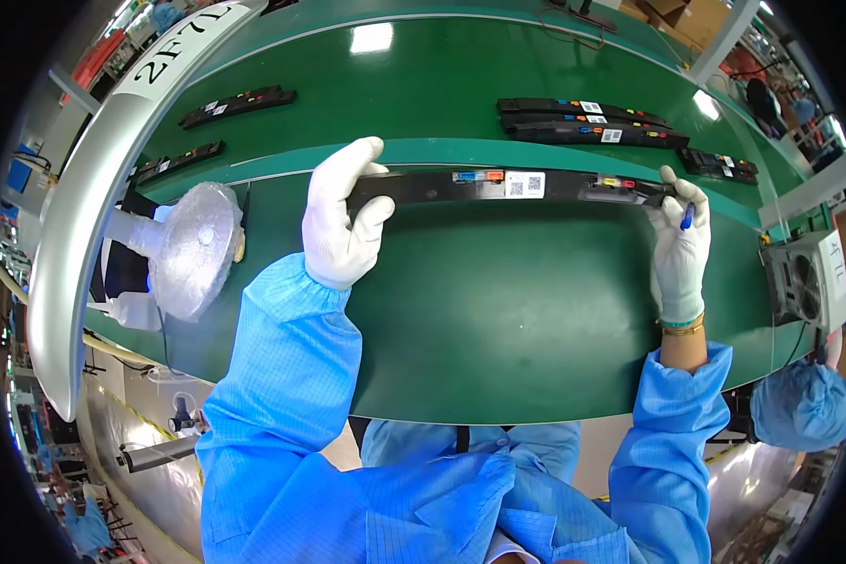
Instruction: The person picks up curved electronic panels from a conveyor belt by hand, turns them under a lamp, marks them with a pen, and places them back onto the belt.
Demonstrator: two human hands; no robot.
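Note:
A long black bar (442, 188) stretches between my gloved hands above the green table. It carries a white label with printed codes, blue and orange stickers near its middle, and red and yellow marks toward its right end. My left hand (338, 221) is closed on the bar's left end, thumb below and fingers above. My right hand (681, 240) grips the other end with its fingertips. A blue pen-like tip (688, 216) pokes out between the fingers of that hand; the rest of it is hidden.
Stacked black bars (592, 132) lie at the back right, with another bar group (717, 166) beside them. More bars (238, 106) rest at the back left. A plastic-wrapped round device (197, 249) stands left, a white fan unit (806, 277) right. A silver lamp arm (85, 226) arches at left.

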